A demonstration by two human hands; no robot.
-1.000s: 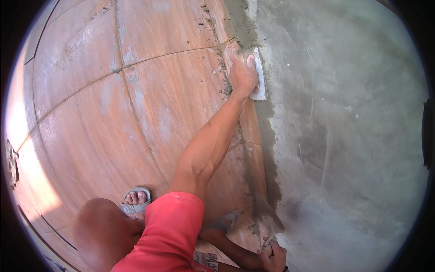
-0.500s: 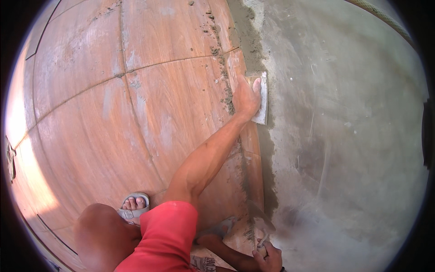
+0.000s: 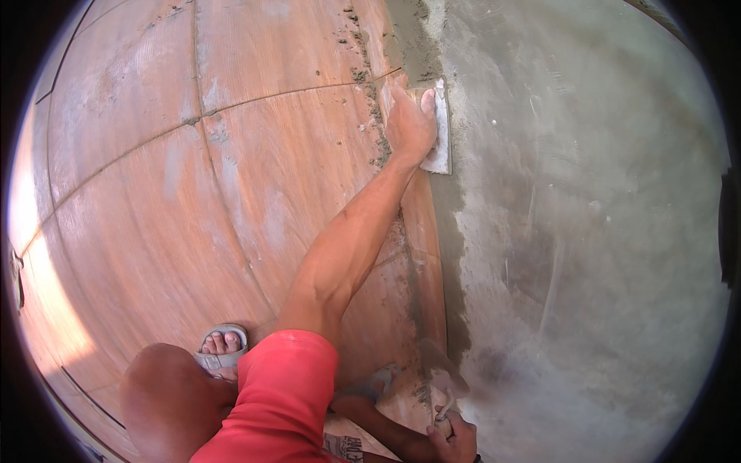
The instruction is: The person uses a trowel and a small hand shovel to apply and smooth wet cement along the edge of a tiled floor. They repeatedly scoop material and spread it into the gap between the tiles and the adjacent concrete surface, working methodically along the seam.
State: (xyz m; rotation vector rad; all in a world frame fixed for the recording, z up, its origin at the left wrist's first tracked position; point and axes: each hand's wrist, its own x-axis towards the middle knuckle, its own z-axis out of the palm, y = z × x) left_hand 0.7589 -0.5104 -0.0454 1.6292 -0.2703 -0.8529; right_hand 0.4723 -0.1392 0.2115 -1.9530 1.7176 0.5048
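Observation:
My left hand (image 3: pixel 409 127) is closed round a plastering float, its arm stretched far ahead. The float's pale, cement-smeared blade (image 3: pixel 441 127) lies over a strip of damp mortar (image 3: pixel 450 270) between the narrow tile border (image 3: pixel 421 224) and the grey cement surface (image 3: pixel 587 231). My fingers hide most of its handle. Near the lower edge, my right hand (image 3: pixel 455 438) grips a small trowel by its handle. That trowel's blade (image 3: pixel 444 370) points away from me, blurred, beside the lower end of the mortar strip.
Wood-look tiles (image 3: pixel 154 216) spread across the left, with mortar crumbs (image 3: pixel 378 143) along the border. My sandalled left foot (image 3: pixel 222 341) rests on them, below a bent knee (image 3: pixel 171 401). Another sandal (image 3: pixel 378 380) is near the trowel. A hose-like band (image 3: pixel 660 17) crosses the upper right.
My left hand has slid the float farther away along the mortar strip. My right hand stays low with the trowel, nearly unmoved. The whole view has shifted slightly.

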